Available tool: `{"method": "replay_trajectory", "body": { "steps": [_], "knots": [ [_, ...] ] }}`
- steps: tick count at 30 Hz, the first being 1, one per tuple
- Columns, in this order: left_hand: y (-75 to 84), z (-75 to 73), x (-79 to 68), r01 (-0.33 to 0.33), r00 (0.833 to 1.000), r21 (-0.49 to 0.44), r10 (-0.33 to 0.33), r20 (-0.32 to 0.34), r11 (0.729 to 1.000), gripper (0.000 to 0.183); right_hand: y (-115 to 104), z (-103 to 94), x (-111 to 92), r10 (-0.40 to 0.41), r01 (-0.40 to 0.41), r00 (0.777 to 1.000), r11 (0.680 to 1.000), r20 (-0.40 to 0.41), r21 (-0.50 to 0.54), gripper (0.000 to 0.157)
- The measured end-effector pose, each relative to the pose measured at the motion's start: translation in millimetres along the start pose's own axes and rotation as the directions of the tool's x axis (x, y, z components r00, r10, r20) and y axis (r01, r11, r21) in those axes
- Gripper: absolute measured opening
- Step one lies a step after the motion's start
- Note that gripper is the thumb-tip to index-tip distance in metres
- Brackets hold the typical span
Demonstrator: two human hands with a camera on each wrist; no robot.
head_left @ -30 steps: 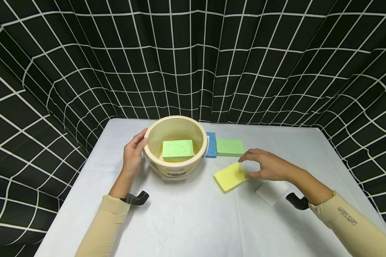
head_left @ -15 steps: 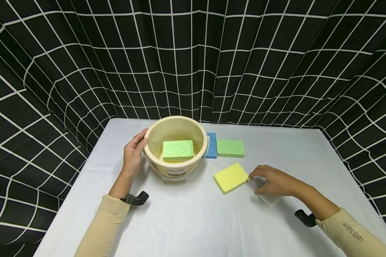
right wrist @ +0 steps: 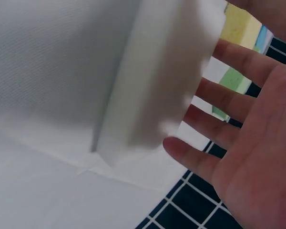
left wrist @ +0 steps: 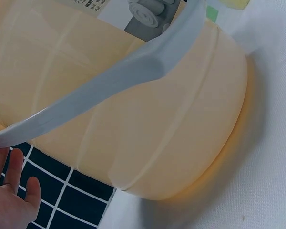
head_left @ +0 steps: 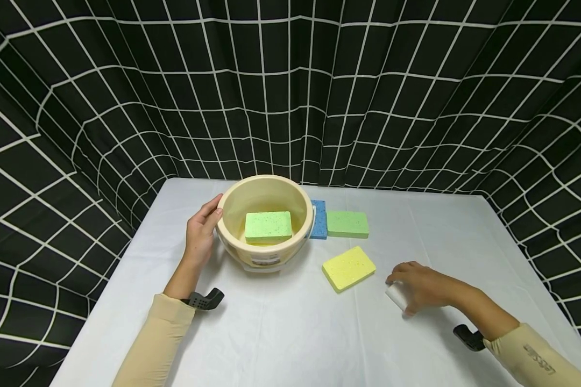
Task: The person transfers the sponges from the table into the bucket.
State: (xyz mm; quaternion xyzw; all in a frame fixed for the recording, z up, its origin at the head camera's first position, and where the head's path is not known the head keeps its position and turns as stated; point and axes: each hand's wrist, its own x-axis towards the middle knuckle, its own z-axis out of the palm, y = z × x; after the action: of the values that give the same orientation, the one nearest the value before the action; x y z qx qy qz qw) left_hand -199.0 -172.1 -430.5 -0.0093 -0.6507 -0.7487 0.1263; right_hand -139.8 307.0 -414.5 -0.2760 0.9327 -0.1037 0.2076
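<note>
Reaching with the right hand [head_left: 423, 287] near the table's right edge, set fairly straight, parted fingers about the white block [head_left: 397, 296]; could not tell a pinch from a mere touch in the blur. Saw most of the block hidden under that hand, between the yellow sponge [head_left: 348, 269] and the table's right edge.

Rested the left hand [head_left: 200, 231] against the left side of the cream bucket [head_left: 263, 193], at its rim, with loosely extended fingers rather than a tight clasp. Had the bucket upright near the far edge of the table [head_left: 281, 333], left of the middle, with its pale handle [left wrist: 105, 90] lowered along the near wall and a printed label [left wrist: 128, 14] close by.

Inside it, saw a speckled light green sponge [head_left: 268, 226] above something yellow, too hidden to name. To the right of the bucket, toward the far edge, found a blue sponge [head_left: 320, 217], partly hidden, and just beside it a second green sponge [head_left: 347, 224]. Closer to the near edge, found the yellow sponge lying flat at a slant. Wore beige sleeves [head_left: 150, 344] and, past the far edge, faced a black curtain [head_left: 271, 91] with white grid lines.
</note>
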Motion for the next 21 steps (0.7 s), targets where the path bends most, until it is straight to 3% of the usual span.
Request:
{"method": "replay_trajectory", "body": {
  "steps": [7,21],
  "knots": [
    [-0.4,-0.2,0.1,0.003,1.000,0.002,-0.003,0.000,1.000,0.042,7.2,2.8,-4.8,0.020,-0.020,1.000,0.998,-0.006,-0.058,0.070],
    [0.3,-0.9,0.5,0.007,1.000,0.003,-0.007,0.006,1.000,0.042,12.3,7.8,-4.8,0.036,-0.035,0.998,0.999,-0.047,0.007,0.068]
  ]
}}
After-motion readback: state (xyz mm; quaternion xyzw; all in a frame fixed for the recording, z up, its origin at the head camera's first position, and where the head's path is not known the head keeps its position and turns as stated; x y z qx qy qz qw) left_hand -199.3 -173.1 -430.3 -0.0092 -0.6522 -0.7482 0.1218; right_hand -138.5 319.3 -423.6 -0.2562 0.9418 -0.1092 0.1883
